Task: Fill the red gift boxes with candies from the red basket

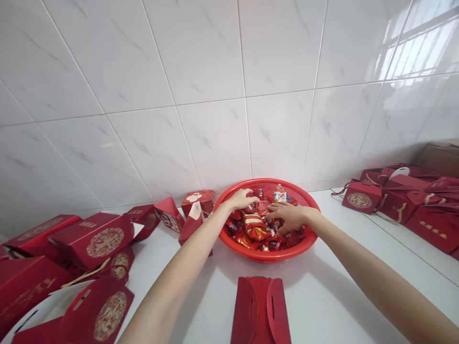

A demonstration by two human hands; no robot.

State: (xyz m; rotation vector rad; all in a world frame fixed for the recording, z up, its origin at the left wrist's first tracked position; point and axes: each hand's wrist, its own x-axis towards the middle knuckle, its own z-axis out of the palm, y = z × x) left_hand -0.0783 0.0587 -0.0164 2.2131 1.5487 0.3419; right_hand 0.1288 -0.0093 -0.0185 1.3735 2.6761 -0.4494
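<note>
**Both Sides Reach In**

From afar I see my left arm and right arm stretch to a red basket of wrapped sweets on the bench. My left grip curls over them; I cannot tell if it holds one. My right grip is open wide, palm down.

The basket is red, many boxes gold-patterned crimson, the tiles grey-veined white.

White counter bears red boxes, red basket (perforated).
</note>
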